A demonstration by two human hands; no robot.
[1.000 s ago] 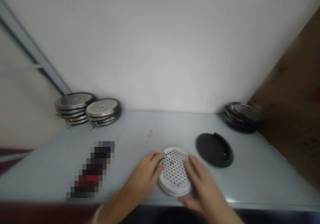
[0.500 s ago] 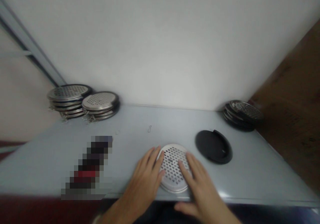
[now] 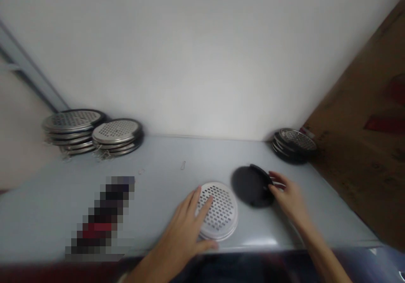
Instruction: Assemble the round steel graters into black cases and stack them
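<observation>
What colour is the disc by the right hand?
The disc is black, seen in the head view.

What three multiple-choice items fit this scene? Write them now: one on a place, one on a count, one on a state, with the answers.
1. Where does the black round disc lie relative to the white perforated disc?
A on top of it
B to its right
C under it

2. How many stacks of metal discs stand at the back?
A two
B three
C five

3. What does the left hand rest on?
A the black round disc
B a stack
C the white perforated disc

1 B: it lies beside it, on the right.
2 B: two at back left, one at back right.
3 C: its fingers lie on that disc.
</observation>
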